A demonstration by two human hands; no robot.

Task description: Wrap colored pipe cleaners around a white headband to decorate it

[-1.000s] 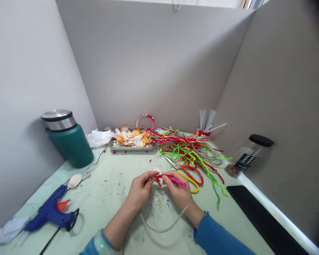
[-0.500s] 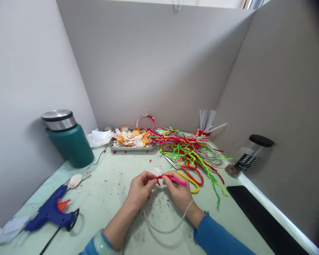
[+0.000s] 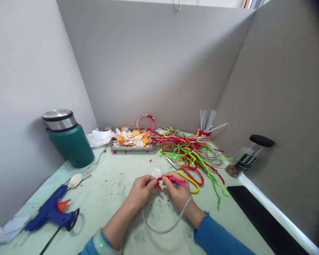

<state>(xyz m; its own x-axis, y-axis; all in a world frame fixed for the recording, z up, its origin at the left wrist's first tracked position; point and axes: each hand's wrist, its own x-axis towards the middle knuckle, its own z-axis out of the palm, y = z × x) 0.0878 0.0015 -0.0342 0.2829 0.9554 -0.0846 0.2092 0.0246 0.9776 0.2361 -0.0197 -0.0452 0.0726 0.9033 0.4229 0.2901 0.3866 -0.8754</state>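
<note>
My left hand (image 3: 140, 193) and my right hand (image 3: 178, 191) meet over the middle of the table, both pinched on a red and pink pipe cleaner (image 3: 175, 180). The pink end sticks out to the right past my right thumb. A pale shell (image 3: 156, 171) shows just above my fingertips, apparently at the top of a thin white hoop (image 3: 164, 226). That hoop curves down under my wrists. Red-and-yellow-handled scissors (image 3: 190, 174) lie just right of my right hand.
A heap of coloured pipe cleaners (image 3: 188, 148) lies at the back right. A metal tray of shells (image 3: 131, 140) stands at the back, a green flask (image 3: 67, 140) at the left, a blue glue gun (image 3: 51, 210) front left, a jar (image 3: 248, 154) and black slab (image 3: 260, 216) at the right.
My fingers have shifted slightly on the pipe cleaner, and the white hoop has swung a little under my wrists. Everything else on the table lies as before.
</note>
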